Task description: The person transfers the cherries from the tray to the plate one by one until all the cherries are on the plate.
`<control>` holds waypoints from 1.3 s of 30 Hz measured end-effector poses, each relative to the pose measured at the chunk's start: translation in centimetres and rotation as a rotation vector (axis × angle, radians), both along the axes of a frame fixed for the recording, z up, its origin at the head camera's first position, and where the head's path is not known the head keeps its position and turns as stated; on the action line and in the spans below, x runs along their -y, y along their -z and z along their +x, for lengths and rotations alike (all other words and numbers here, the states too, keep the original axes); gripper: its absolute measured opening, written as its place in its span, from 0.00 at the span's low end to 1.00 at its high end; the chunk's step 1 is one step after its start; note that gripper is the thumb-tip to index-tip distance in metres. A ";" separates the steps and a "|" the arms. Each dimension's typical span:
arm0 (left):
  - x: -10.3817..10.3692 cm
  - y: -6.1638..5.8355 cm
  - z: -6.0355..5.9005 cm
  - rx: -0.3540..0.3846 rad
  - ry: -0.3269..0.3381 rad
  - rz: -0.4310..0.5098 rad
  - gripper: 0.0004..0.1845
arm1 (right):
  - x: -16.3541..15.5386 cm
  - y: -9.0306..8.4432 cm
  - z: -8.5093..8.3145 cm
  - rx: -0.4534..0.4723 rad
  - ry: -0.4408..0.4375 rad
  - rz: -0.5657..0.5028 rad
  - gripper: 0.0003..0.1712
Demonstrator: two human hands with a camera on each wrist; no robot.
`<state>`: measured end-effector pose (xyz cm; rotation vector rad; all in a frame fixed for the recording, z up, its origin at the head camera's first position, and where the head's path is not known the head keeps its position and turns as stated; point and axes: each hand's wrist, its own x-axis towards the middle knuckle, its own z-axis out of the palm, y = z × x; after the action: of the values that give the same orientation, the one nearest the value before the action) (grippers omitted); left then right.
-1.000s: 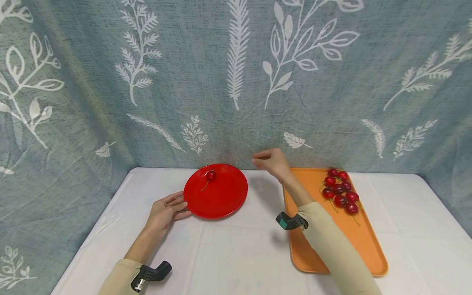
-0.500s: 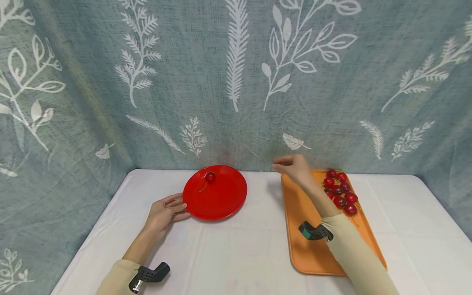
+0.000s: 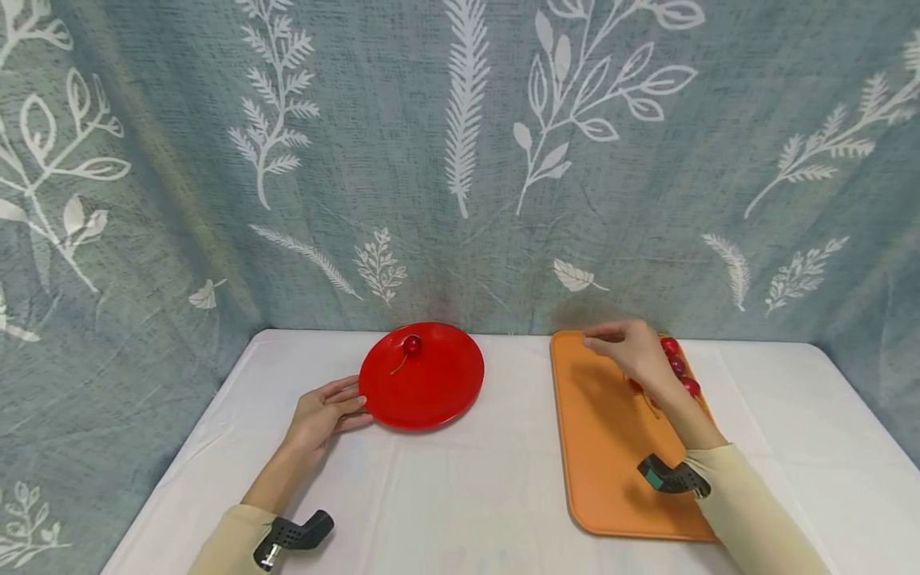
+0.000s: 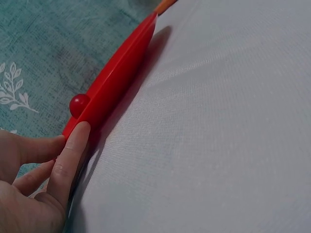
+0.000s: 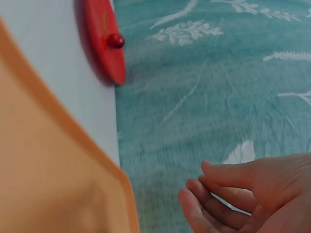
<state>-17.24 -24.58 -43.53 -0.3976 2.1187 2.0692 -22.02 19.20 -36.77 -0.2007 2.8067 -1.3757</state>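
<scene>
At the left rim of a red plate [image 3: 431, 391], my left hand [image 3: 323, 411] pinches the edge between thumb and fingers. One dark red cherry [image 3: 412, 345] with its stem lies on that plate, towards the back. The left wrist view shows the same cherry [image 4: 79, 105] just beyond the fingertips. My right hand [image 3: 632, 351] hovers over the far part of an orange tray [image 3: 611, 479]. Nothing shows between its loosely bent fingers in the right wrist view, where thumb and fingertips stand apart. Several cherries [image 3: 690, 386] lie on the tray, partly hidden by the right hand and forearm.
A white cloth [image 3: 460, 495] covers the table, with a stretch of it between plate and tray. Behind the table hangs a blue-green curtain [image 3: 402, 160] with white leaf prints, close to the far edge.
My right hand has moved right, from beside the plate to above the tray near the cherries. The left hand, the plate and its cherry have stayed in place.
</scene>
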 end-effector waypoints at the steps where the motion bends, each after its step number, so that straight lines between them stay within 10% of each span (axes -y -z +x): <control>1: 0.0 0.0 0.0 -0.001 -0.001 0.000 0.29 | -0.4 0.1 0.1 0.003 0.003 0.011 0.19; 39: 0.1 -0.1 -0.1 0.005 0.011 0.004 0.30 | -11.2 3.2 6.5 0.254 0.175 0.220 0.26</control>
<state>-17.32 -24.64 -43.40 -0.3889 2.1089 2.0645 -15.49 30.41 -40.01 0.2119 2.7806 -1.0185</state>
